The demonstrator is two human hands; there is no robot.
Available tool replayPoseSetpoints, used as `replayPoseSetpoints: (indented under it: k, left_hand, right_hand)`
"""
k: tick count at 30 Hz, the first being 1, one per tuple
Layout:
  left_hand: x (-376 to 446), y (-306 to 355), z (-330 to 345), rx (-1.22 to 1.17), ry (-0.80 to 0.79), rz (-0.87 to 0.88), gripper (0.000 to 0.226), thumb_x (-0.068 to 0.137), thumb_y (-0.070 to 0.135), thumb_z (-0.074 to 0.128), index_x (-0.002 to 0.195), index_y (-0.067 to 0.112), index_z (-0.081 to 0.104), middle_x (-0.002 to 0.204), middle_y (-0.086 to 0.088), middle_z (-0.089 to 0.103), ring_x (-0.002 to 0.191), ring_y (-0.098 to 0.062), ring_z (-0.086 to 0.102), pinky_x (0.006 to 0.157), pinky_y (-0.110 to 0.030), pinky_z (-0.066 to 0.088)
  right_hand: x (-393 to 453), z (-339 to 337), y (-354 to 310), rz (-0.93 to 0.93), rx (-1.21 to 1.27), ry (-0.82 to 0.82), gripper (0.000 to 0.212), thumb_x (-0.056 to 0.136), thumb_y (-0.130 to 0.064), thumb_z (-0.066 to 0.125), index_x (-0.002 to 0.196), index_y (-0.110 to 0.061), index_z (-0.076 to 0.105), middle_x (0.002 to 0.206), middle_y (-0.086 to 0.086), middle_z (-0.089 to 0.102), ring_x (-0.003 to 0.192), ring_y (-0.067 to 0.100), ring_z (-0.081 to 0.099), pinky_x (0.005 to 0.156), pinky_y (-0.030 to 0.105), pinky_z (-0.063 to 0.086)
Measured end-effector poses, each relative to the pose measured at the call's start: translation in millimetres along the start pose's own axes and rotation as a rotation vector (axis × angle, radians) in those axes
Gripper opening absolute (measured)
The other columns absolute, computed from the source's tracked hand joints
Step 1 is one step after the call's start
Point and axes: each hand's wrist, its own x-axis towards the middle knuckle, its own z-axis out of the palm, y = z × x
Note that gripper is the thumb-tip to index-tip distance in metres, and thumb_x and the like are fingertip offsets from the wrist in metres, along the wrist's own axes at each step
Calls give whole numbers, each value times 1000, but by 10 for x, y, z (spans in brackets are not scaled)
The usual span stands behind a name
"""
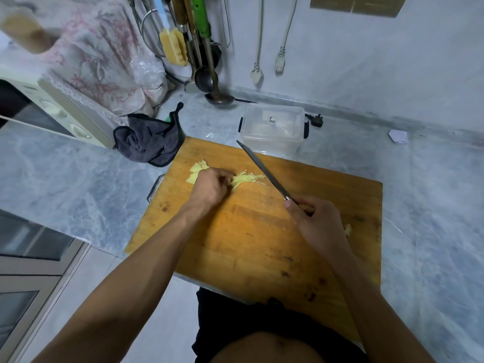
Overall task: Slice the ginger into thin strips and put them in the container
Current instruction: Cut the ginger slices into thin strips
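On the wooden cutting board, pale yellow ginger strips fan out to the right of my left hand, whose fingertips pinch their near ends. Flat ginger slices lie just left of that hand, partly hidden by it. My right hand grips the handle of a long knife, blade raised and pointing away toward the far left, just right of the strips. A clear plastic container with black clips stands behind the board, lid closed. A small ginger piece peeks out beside my right wrist.
A dark grey cloth lies left of the board, beside a covered microwave. Ladles and utensils hang at the back wall. A black plug and a white paper scrap sit on the marble counter.
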Motion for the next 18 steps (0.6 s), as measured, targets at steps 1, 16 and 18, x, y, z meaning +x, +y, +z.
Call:
replayPoseSetpoints:
  k: [1, 16, 18]
  left_hand:
    - [-13, 5, 26, -19, 20, -2, 25, 92, -4, 58, 101, 9, 78, 116, 1, 72, 112, -13, 64, 105, -21, 43]
    - [-108, 166, 178, -39, 123, -34, 14, 91, 11, 66, 88, 21, 75, 110, 4, 74, 101, -14, 68, 89, -25, 53]
    - [-125, 159, 161, -27, 96, -12, 20, 92, 7, 62, 99, 20, 76, 121, 4, 71, 109, -15, 66, 93, -23, 50]
  right_hand:
    - [-3, 7, 3, -4, 3, 1, 30, 94, -46, 60, 99, -21, 74, 83, 0, 72, 78, 16, 67, 78, 46, 58]
    - [-64, -30, 35, -25, 5, 36, 26, 94, -45, 59, 102, -24, 73, 82, -8, 71, 77, 10, 66, 78, 45, 58]
    - [-66, -14, 30, -23, 13, 30, 27, 94, -47, 59, 103, -25, 73, 82, -9, 71, 78, 10, 66, 78, 44, 58]
